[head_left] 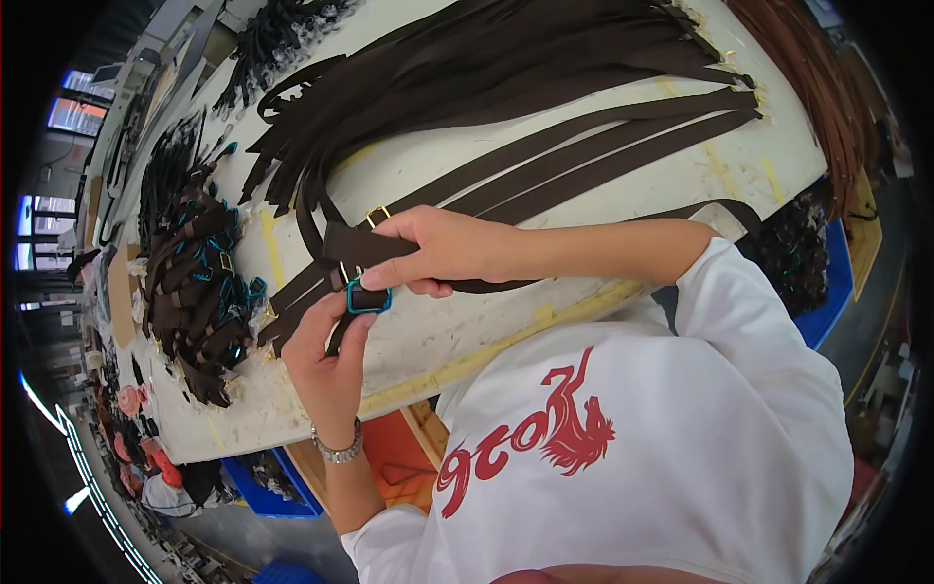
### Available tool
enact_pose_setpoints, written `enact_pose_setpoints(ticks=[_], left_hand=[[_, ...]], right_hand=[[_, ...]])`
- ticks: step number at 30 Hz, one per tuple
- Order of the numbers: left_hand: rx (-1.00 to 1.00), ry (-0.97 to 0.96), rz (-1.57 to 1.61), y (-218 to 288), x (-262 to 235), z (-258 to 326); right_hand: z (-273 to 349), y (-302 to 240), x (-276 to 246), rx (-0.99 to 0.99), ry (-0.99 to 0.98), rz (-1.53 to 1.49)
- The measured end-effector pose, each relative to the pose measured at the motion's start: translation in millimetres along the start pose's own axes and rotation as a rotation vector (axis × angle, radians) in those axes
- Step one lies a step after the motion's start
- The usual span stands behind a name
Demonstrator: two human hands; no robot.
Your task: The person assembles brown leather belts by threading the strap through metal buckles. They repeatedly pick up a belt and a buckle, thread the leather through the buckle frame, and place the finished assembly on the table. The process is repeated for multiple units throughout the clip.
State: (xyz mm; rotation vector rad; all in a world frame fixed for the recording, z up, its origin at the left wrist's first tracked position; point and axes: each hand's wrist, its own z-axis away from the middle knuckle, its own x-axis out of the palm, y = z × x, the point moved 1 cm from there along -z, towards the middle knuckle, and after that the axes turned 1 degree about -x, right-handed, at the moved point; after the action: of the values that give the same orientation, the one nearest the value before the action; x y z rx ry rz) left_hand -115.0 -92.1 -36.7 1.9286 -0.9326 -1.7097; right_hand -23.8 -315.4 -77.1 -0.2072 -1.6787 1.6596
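Observation:
My left hand (pixel 333 365), with a metal watch on its wrist, pinches a square buckle (pixel 371 310) edged in bright teal, with a short dark brown piece hanging below it. My right hand (pixel 438 248) reaches in from the right and grips a dark brown strap (pixel 348 245), its thumb close to the buckle. The strap end meets the buckle between my two hands; my fingers hide whether it is threaded through. A gold-coloured buckle (pixel 377 216) shows just behind my right fingers. More flat brown straps (pixel 555 180) lie beyond my hands.
A thick pile of brown straps (pixel 467 73) covers the far part of the white table (pixel 584 127). At the left lies a heap of short strap pieces with teal buckles (pixel 199 292). Blue bins (pixel 827 282) stand below the table's edges. Reddish-brown straps (pixel 812 88) hang at the far right.

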Motion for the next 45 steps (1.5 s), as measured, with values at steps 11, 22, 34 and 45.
enact_pose_setpoints(ticks=[11,22,34,45], left_hand=[[0.345,0.428,-0.385,-10.8,43.1,14.0],[0.213,0.132,-0.291,11.0,7.7,18.8],[0.15,0.111,-0.064,15.4,40.6,35.4],[-0.065,0.228,0.202,4.1,34.5,45.7]], right_hand=[[-0.8,21.5,4.7,0.106,-0.013,-0.47],[11.0,1.9,0.4,0.143,0.041,0.21],[15.2,2.6,-2.3,0.16,-0.098,0.267],[14.5,11.1,10.0,0.146,-0.241,-0.022]])
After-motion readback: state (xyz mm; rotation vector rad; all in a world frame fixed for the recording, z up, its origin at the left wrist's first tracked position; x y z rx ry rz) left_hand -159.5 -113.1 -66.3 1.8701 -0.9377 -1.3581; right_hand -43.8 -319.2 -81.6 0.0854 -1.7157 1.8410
